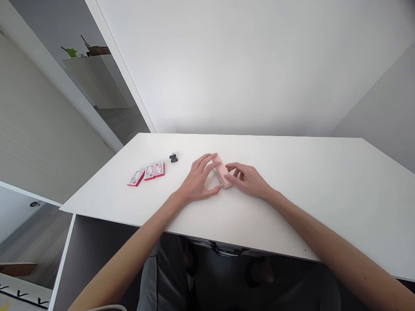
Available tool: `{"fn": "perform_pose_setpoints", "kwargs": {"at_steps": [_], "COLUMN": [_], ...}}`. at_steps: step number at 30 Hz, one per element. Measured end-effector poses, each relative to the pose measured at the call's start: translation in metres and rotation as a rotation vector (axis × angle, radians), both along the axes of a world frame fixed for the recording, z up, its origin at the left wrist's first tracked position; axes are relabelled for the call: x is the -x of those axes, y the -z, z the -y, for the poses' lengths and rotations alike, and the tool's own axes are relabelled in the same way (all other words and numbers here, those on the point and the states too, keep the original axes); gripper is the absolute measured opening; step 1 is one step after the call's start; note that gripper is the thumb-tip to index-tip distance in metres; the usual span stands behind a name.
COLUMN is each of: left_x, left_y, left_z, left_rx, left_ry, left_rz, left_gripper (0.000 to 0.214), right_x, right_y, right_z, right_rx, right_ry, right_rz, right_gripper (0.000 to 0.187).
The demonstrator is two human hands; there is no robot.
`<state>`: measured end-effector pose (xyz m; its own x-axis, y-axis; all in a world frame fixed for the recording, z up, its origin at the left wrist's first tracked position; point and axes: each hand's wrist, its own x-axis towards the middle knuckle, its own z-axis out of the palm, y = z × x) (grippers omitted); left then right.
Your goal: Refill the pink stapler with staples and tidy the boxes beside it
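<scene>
A small, long pink object (222, 172), which looks like a stapler, rests on the white table at a slant between my hands. My left hand (198, 178) spans its left side, with the fingers at the far end and the thumb by the near end. From the right, my right hand (248, 179) holds its edge between the thumb and bent fingers. The object's underside and part of its far end are hidden by my fingers.
Small red-and-white boxes (154, 171) lie at the left of the white table (292, 194). Behind them sits a small black piece (173, 157), perhaps a staple remover. A white wall (243, 65) rises behind the table. Below the front edge shows a dark handle (227, 249).
</scene>
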<state>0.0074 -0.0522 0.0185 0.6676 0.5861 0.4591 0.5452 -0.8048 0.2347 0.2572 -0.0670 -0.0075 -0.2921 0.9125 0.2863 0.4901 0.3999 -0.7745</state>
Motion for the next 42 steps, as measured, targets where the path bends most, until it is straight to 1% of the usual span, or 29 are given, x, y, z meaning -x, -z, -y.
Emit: {"fn": "perform_pose_setpoints", "kwargs": {"at_steps": [9, 15, 24, 28, 30, 32, 35, 39, 42], "left_x": [0.002, 0.001, 0.000, 0.005, 0.013, 0.027, 0.058, 0.100, 0.119], "left_y": [0.002, 0.000, 0.002, 0.005, 0.007, 0.008, 0.009, 0.008, 0.008], "left_z": [0.004, 0.012, 0.012, 0.011, 0.011, 0.011, 0.012, 0.017, 0.023], "left_rx": [0.004, 0.002, -0.007, -0.034, -0.072, -0.112, -0.161, -0.181, -0.172], "left_ry": [-0.076, -0.063, -0.075, -0.166, -0.232, -0.297, -0.414, -0.626, -0.729], "left_rz": [0.029, 0.001, 0.018, 0.046, 0.072, 0.085, 0.064, -0.012, -0.053], "left_gripper": [0.072, 0.063, 0.065, 0.053, 0.046, 0.044, 0.045, 0.045, 0.047], "right_x": [0.000, 0.002, 0.001, 0.002, 0.003, 0.004, 0.004, 0.002, 0.001], "right_y": [-0.002, -0.002, -0.002, -0.003, -0.004, -0.005, -0.006, -0.011, -0.014], "right_z": [0.002, 0.003, 0.003, 0.005, 0.006, 0.007, 0.009, 0.012, 0.013], "right_rx": [0.043, 0.078, 0.118, 0.138, 0.141, 0.136, 0.115, 0.123, 0.149], "right_ry": [-0.011, -0.039, -0.035, -0.023, -0.006, 0.010, 0.046, 0.107, 0.150], "right_rz": [-0.036, -0.089, -0.116, -0.112, -0.106, -0.102, -0.116, -0.167, -0.195], "right_gripper": [0.045, 0.048, 0.052, 0.052, 0.052, 0.051, 0.049, 0.045, 0.045]}}
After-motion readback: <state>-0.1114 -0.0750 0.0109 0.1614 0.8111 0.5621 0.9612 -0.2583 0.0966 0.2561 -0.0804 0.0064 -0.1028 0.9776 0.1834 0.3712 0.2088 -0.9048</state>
